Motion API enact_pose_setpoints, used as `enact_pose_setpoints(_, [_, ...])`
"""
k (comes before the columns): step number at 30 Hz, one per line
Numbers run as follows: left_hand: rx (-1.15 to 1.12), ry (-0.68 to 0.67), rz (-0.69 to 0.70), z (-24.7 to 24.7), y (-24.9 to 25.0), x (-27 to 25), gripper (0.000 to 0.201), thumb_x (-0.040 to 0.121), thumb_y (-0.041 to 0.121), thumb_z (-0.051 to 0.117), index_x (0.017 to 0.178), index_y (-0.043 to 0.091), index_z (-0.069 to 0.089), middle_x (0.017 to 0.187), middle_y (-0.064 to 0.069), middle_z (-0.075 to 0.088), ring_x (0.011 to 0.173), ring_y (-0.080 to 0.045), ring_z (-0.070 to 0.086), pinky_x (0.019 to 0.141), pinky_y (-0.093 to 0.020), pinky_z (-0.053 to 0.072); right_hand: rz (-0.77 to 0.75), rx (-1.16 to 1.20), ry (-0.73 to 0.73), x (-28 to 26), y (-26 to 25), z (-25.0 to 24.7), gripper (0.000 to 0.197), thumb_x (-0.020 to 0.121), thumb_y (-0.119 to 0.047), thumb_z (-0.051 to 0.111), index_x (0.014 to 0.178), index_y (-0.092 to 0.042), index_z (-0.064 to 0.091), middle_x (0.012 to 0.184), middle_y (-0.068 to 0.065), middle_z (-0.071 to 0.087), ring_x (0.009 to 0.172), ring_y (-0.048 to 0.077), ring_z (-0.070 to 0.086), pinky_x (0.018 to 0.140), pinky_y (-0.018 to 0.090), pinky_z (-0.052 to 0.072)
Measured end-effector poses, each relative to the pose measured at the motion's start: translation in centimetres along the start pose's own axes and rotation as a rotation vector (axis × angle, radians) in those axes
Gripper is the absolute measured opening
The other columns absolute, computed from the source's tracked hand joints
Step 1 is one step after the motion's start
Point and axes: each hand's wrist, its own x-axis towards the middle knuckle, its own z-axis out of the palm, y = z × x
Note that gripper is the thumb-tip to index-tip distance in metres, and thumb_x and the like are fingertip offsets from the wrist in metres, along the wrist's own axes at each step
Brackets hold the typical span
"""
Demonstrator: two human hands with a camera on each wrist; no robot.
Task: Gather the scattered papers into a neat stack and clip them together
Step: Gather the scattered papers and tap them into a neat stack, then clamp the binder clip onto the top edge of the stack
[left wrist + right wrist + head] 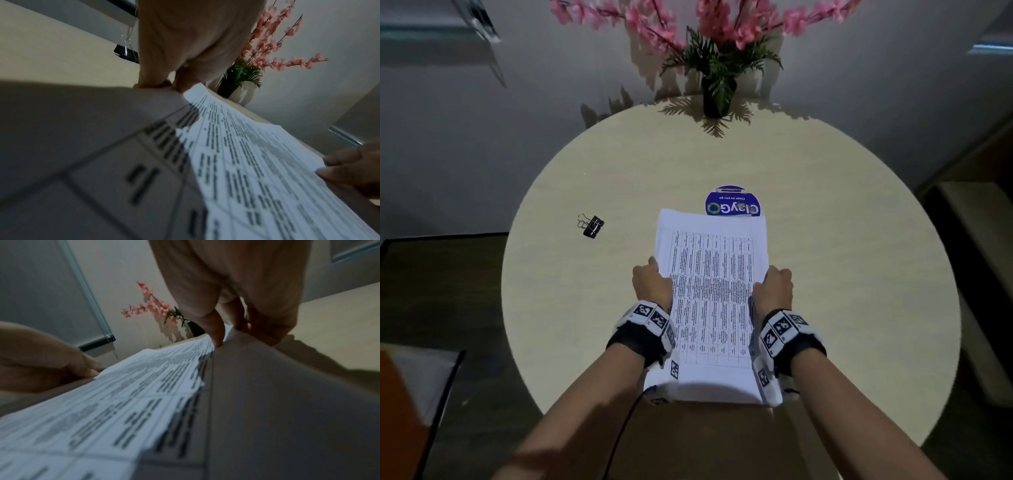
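Between your hands, the papers (710,294) run lengthwise away from you; left hand (652,286) and right hand (774,289) each pinch a long edge. Out beyond the left grip lies the clip (593,226), well apart, so that hand is nearer.

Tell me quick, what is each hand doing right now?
Left hand: grips the left edge of the paper stack.
Right hand: grips the stack's right edge.
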Motion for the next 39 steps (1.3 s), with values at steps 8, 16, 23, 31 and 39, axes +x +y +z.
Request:
enact_pose_setpoints(8, [0.109, 0.172, 0.113, -2.5, 0.2, 1.8, 0.033, 0.087, -0.001, 0.041, 0.117, -0.010, 0.050, 0.124, -0.031, 0.045, 0.116, -0.043, 0.045, 0.100, -0.048, 0.040, -0.200, -0.203, 0.063, 1.1, -4.8, -0.3, 0.054, 0.088, -0.015, 0.054, 0.136, -0.007, 0.031, 0.140, 0.016, 0.035, 0.127, 0.034, 0.035, 0.099, 0.048, 0.035])
enact_pose_setpoints(16, [-0.038, 0.409, -0.163, -9.9, 0.9, 9.0, 0.066, 0.087, 0.020, 0.060, 0.142, 0.004, 0.027, 0.144, -0.020, 0.024, 0.131, -0.037, 0.027, 0.108, -0.048, 0.032, -0.469, -0.458, -0.320, 3.9, -11.2, 3.8, 0.058, 0.088, -0.038, 0.048, 0.140, -0.033, 0.024, 0.158, 0.003, 0.005, 0.144, 0.034, 0.004, 0.109, 0.063, 0.017])
enact_pose_setpoints(23, [-0.200, 0.352, -0.128, -9.0, -0.6, 11.0, 0.021, 0.084, 0.018, 0.064, 0.100, 0.009, 0.074, 0.131, -0.018, 0.049, 0.123, -0.037, 0.042, 0.104, -0.048, 0.039, -0.443, -0.559, -0.431, 3.8, -10.7, 5.6, 0.054, 0.094, -0.049, 0.028, 0.141, -0.051, 0.003, 0.158, -0.005, -0.019, 0.144, 0.031, -0.020, 0.106, 0.072, 0.003])
enact_pose_setpoints(31, [-0.376, 0.070, 0.256, -7.8, 3.5, 7.8, 0.010, 0.082, 0.002, 0.062, 0.087, 0.002, 0.071, 0.089, -0.007, 0.065, 0.088, -0.019, 0.060, 0.085, -0.022, 0.050, -0.429, -0.100, -0.444, 4.6, -12.4, 2.8, 0.046, 0.094, -0.038, 0.039, 0.136, -0.020, 0.039, 0.148, 0.006, 0.035, 0.139, 0.030, 0.028, 0.111, 0.054, 0.026])
enact_pose_setpoints(39, [-0.240, -0.332, 0.553, -6.2, 6.5, 5.2, 0.028, 0.075, -0.008, 0.067, 0.084, 0.013, 0.050, 0.070, 0.004, 0.060, 0.049, 0.007, 0.052, 0.054, -0.004, 0.042, -0.415, 0.439, -0.419, 4.3, -13.8, -1.9, 0.033, 0.084, -0.011, 0.064, 0.113, 0.005, 0.061, 0.091, 0.007, 0.060, 0.093, 0.018, 0.055, 0.087, 0.031, 0.044])
